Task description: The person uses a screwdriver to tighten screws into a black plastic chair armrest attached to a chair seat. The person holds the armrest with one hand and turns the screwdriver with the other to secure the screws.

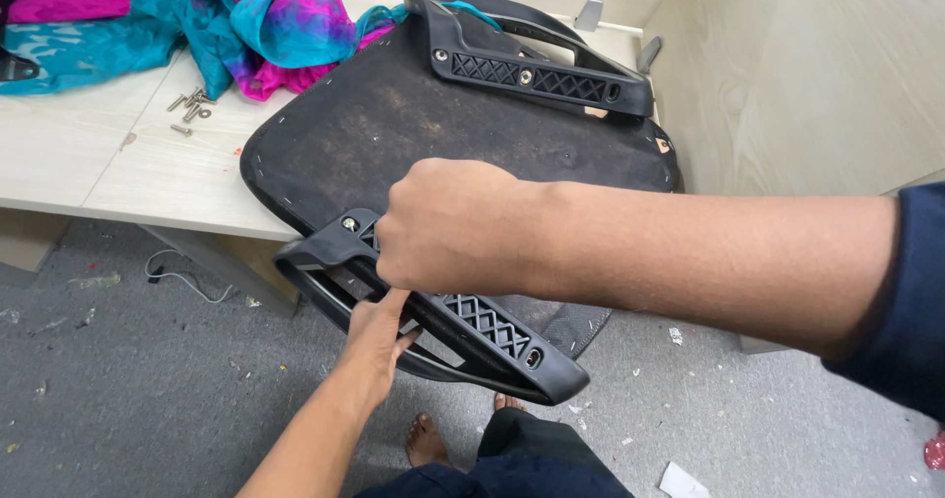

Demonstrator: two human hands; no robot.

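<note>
Soft, even indoor light falls from above with little glare, leaving only a faint shadow beneath the fingers of the right hand (448, 237) on the dusty black fabric-covered chair seat underside (394, 134), while the near forearm looks slightly blurred and wide-angle-stretched.

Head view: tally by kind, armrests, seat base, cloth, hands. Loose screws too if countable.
Black plastic armrests: 2, near and far
Black seat base, underside up: 1
Teal and magenta cloth: 1
Hands: 2, left hand and right hand, both on the near armrest
Loose screws: small pile, too small to count
Total without screws: 6
</note>
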